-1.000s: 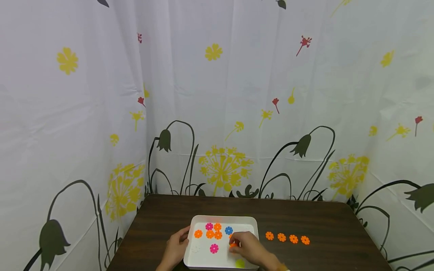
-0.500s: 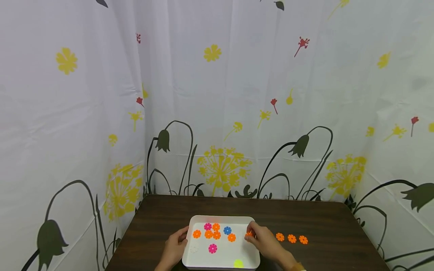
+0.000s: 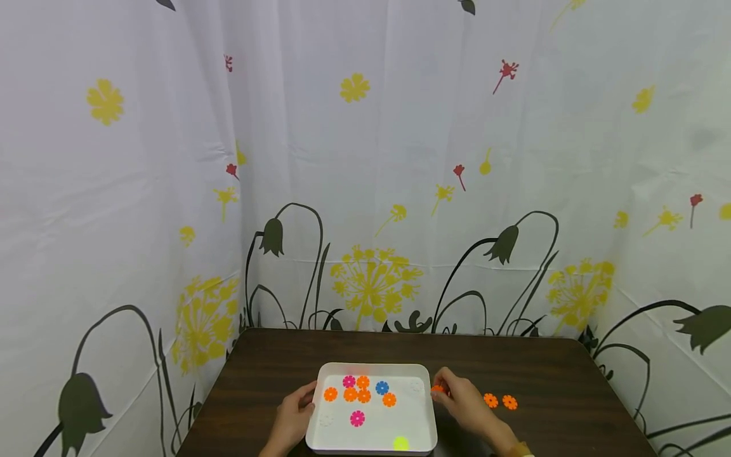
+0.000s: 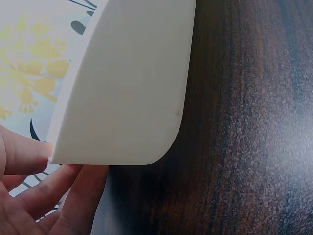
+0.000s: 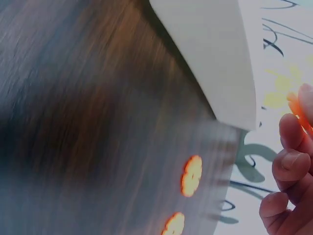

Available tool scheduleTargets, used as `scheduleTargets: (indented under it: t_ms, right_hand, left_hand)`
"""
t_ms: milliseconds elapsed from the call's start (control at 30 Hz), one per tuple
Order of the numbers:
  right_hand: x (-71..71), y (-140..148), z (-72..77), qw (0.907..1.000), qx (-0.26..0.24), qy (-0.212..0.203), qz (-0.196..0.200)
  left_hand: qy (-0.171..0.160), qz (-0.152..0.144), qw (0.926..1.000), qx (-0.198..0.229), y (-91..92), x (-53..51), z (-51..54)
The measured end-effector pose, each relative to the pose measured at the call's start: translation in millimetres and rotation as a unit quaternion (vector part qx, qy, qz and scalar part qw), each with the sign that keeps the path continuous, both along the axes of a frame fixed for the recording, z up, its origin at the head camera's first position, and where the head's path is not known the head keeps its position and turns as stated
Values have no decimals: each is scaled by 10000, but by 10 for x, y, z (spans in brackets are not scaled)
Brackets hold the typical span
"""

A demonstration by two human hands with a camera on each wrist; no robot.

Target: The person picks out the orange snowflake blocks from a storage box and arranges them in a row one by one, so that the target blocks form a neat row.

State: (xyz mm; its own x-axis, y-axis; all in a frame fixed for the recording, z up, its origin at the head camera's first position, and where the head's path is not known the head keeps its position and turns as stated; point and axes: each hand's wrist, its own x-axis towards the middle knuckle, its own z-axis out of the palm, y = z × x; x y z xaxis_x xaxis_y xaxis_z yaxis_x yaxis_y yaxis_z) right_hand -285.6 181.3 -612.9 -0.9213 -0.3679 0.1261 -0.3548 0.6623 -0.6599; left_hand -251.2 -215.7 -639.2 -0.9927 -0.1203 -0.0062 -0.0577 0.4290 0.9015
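A white tray [image 3: 374,444] lies on the table with flower-shaped discs in it: several orange, two pink [image 3: 356,418], one blue [image 3: 382,388], a yellow-green one [image 3: 401,443] and faint white ones. My left hand [image 3: 292,419] grips the tray's left side; in the left wrist view its thumb [image 4: 29,155] lies on the rim, with fingers under the corner. Just past the tray's right rim, my right hand [image 3: 465,403] pinches an orange flower-shaped disc [image 3: 438,389] between thumb and fingertips. That disc [image 5: 295,107] is partly hidden by the fingers in the right wrist view.
Two orange discs [image 3: 499,401] show in a row on the dark wooden table [image 3: 548,381], right of my right hand, which may hide others. Behind the table hangs a white curtain [image 3: 365,158] printed with flowers.
My right hand has lifted an orange disc from inside the tray and carried it right, over the rim. My left hand stays on the tray. The head view has shifted slightly.
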Motion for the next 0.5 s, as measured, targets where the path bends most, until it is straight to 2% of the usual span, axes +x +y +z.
scheduleTargets:
  t_ms: [300, 500]
  right_hand:
    - [-10, 303, -47, 9993, 47, 312, -194]
    - [-22, 465, -53, 9984, -64, 245, -497]
  left_hand:
    - [-67, 68, 9999, -30, 1, 6, -6]
    - [-34, 82, 10000, -32, 3, 6, 4]
